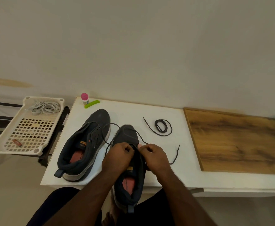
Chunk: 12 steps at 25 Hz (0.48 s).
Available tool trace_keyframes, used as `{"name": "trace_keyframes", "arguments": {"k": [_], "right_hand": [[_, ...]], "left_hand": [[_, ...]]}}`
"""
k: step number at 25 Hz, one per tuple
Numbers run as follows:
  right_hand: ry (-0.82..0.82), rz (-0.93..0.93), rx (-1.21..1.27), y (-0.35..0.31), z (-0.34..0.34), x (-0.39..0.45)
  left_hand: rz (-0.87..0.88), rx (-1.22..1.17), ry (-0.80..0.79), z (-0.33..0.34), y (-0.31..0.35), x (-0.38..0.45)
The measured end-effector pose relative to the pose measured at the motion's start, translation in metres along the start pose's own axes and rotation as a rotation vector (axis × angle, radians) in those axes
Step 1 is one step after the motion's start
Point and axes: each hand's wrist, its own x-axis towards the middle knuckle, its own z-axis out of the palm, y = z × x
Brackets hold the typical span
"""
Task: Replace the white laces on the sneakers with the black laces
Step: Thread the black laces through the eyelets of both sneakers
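Both the left hand (117, 158) and right hand (154, 156) pinch the black lace (108, 128) over the near sneaker (128, 136) on the counter (166, 115).

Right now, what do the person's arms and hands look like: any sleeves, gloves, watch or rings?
Both forearms are bare up to the frame's bottom edge, with no sleeves showing. The left hand and the right hand wear no gloves. No watch, bracelet or ring is visible on either wrist or on the fingers. Dark clothing covers the lap below.
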Motion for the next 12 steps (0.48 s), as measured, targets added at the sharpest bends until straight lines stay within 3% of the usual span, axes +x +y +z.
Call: {"name": "trace_keyframes", "arguments": {"k": [2,5,12], "right_hand": [[0.078,0.081,0.201,0.003,0.005,-0.004],[0.191,0.041,0.186,0.017,0.012,-0.003],[-0.031,0.033,0.292,0.03,0.004,0.016]], "left_hand": [[0.006,-0.02,-0.023,-0.003,-0.004,0.003],[-0.008,-0.038,-0.055,-0.006,-0.005,0.007],[-0.003,-0.067,-0.107,-0.008,-0.005,0.009]]}}
